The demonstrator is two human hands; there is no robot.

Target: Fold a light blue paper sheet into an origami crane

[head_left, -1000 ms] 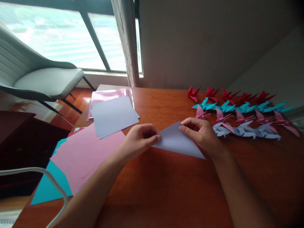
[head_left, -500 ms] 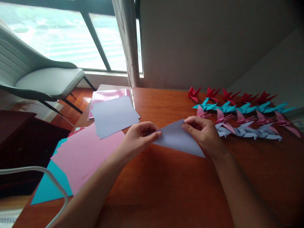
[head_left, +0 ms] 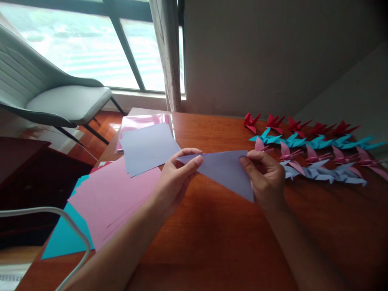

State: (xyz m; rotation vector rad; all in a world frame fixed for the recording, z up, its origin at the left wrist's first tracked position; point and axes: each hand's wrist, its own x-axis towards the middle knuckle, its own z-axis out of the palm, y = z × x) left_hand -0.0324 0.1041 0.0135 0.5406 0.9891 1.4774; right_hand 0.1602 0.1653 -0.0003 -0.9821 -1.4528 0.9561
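Note:
A pale lavender sheet of origami paper (head_left: 226, 169), folded into a triangle, is held up above the brown table (head_left: 218, 242) between both hands. My left hand (head_left: 178, 173) pinches its left corner, thumb in front and fingers behind. At the upper right corner, my right hand (head_left: 263, 173) grips the paper between thumb and fingers. The triangle's lower corner hangs beside the right palm. Just beyond my left hand lie square lavender sheets (head_left: 148, 147).
Fanned pink sheets (head_left: 115, 198) and blue sheets (head_left: 65, 238) lie at left, crossed by a white cable (head_left: 69, 222). A pink plastic packet (head_left: 145, 119) is behind. Rows of red (head_left: 274, 122), turquoise (head_left: 294, 140), pink (head_left: 287, 153) and lavender paper cranes (head_left: 321, 173) stand at right. A chair (head_left: 69, 101) is beyond.
The folded paper has been turned, its upper edge now nearly level and its left corner showing over my left hand. My right hand has shifted slightly right. The view has swung a little.

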